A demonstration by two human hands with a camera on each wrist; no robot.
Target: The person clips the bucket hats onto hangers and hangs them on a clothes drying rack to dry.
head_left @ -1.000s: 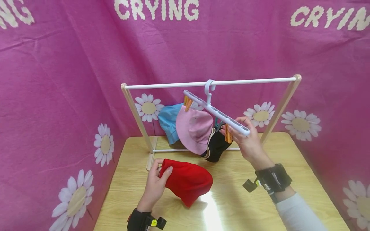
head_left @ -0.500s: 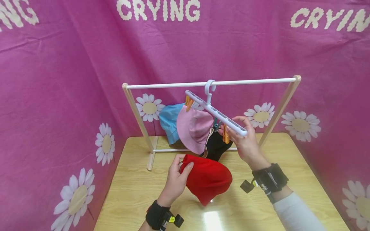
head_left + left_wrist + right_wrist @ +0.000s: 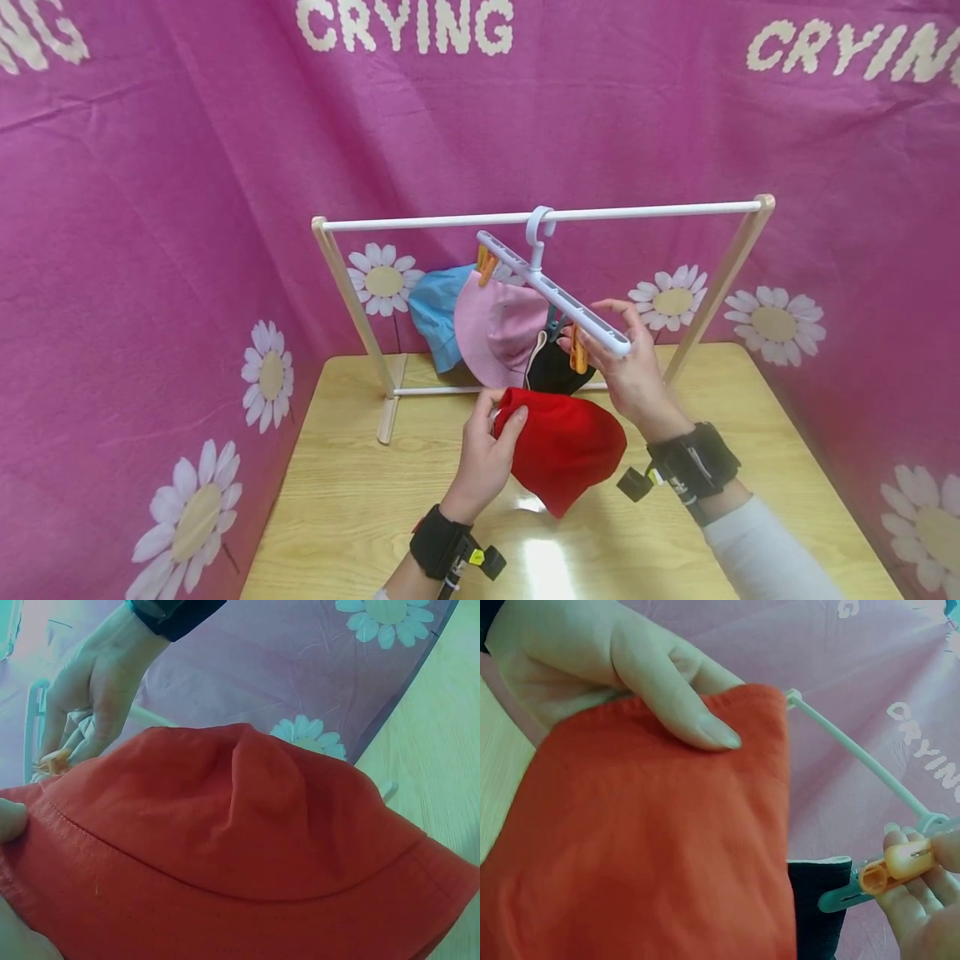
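My left hand [image 3: 483, 458] grips a red bucket hat [image 3: 566, 446] by its brim, thumb on the near side. The hat hangs folded below the near end of a pale clip hanger [image 3: 562, 298]. At that end my right hand [image 3: 637, 383] pinches an orange clothespin [image 3: 896, 866] attached to the hanger; the red hat is close to it but apart in the head view. On the same hanger hang a blue hat [image 3: 435, 308], a pink bucket hat [image 3: 498, 325] and a black hat [image 3: 558, 371]. The black hat is partly hidden behind the red one.
The hanger hooks over the white top bar [image 3: 660, 211] of a small wooden-sided rack. A second orange clip [image 3: 486, 267] sits at its far end, and a teal clip [image 3: 553, 323] near the black hat. Beneath is a wooden table [image 3: 337, 483]; a pink flowered curtain [image 3: 187, 208] surrounds it.
My left hand has carried the red hat right and slightly up, towards the clothespin at the hanger's near end. My right hand keeps its hold, with the hanger's near end shifted slightly left.
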